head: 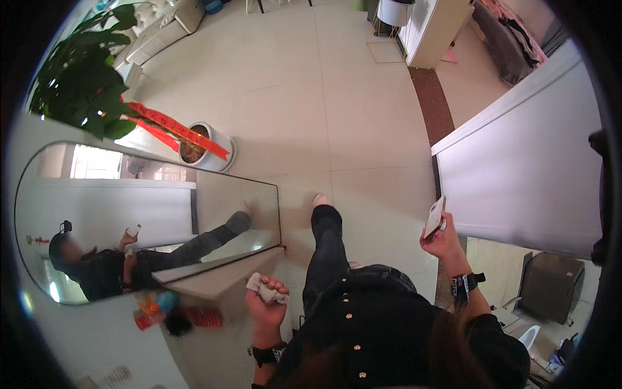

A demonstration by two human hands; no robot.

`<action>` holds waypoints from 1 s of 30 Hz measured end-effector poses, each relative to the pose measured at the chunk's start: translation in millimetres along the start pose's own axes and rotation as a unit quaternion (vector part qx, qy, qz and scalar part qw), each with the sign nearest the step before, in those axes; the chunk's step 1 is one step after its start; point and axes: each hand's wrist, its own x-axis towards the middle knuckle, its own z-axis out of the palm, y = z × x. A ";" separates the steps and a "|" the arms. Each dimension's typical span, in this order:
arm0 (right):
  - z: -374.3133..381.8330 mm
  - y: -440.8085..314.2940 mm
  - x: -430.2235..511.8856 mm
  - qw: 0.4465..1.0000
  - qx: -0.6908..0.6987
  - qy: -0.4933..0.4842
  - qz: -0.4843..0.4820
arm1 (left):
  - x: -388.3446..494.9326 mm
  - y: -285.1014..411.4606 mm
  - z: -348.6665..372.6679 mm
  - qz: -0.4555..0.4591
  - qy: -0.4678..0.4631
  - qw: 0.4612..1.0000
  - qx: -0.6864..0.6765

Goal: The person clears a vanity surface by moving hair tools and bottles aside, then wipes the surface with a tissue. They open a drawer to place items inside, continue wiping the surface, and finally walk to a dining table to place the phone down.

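Observation:
My left hand (266, 309) is closed around a crumpled white tissue or cloth (266, 291), parts of which stick out between the fingers. Off to the other side, my right hand (443, 240) grips a smartphone (434, 218) with a light-coloured back, tilted on edge. Its screen side cannot be made out. Each wrist wears a black band. Left of my legs, a tall rounded mirror (209, 214) reflects a person in dark clothes holding the phone. One foot in a pale shoe (319, 199) is on the tiled floor (272, 97).
A white pot (221, 153) with a leafy plant (80, 78) and red ribbons stands beyond the mirror. A white partition (515, 160) rises on the right. A wire-framed planter (392, 29) and a cream sofa (163, 34) are farther off. A dark suitcase-like object (551, 287) sits at lower right.

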 end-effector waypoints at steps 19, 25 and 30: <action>285.2 -148.0 110.4 0.987 0.066 0.010 -0.145 | 487.4 113.9 487.6 -0.116 -0.193 0.972 0.063; 453.7 -263.0 190.3 0.993 -0.024 0.007 -0.115 | 566.6 126.1 560.6 -0.090 -0.123 0.988 -0.003; 628.7 -343.6 249.6 0.981 -0.037 -0.104 -0.159 | 646.3 171.7 602.6 0.000 -0.126 0.992 -0.012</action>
